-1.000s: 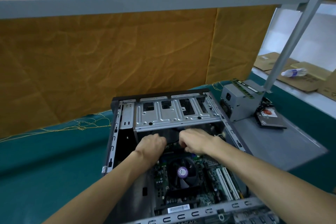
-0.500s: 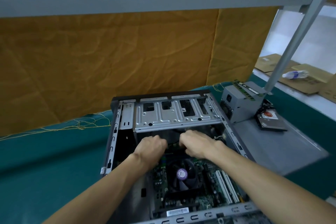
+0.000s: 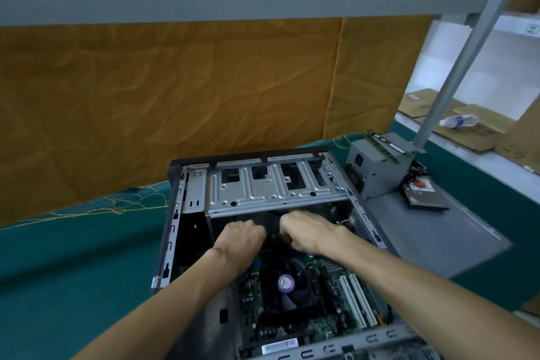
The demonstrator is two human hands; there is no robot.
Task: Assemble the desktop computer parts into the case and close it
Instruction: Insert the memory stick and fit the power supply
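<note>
The open computer case (image 3: 172, 237) lies on its side on the green table. Its grey drive cage (image 3: 274, 193) spans the far end, and the motherboard (image 3: 330, 301) with the CPU fan (image 3: 285, 283) sits in the near half. My left hand (image 3: 239, 238) and my right hand (image 3: 306, 231) are close together just under the drive cage's edge. Both have curled fingers around a black part (image 3: 271, 225) that shows between them. The fingertips and most of that part are hidden.
To the right of the case lies the grey side panel (image 3: 432, 234), with a hard drive (image 3: 423, 193) on it. A power supply (image 3: 377, 172) stands beside it with memory sticks (image 3: 382, 145) on top. A slanted metal pole (image 3: 455, 67) rises behind. An orange curtain closes off the back.
Both hands stay together under the drive cage and have edged slightly further in. Nothing else in the case has visibly moved.
</note>
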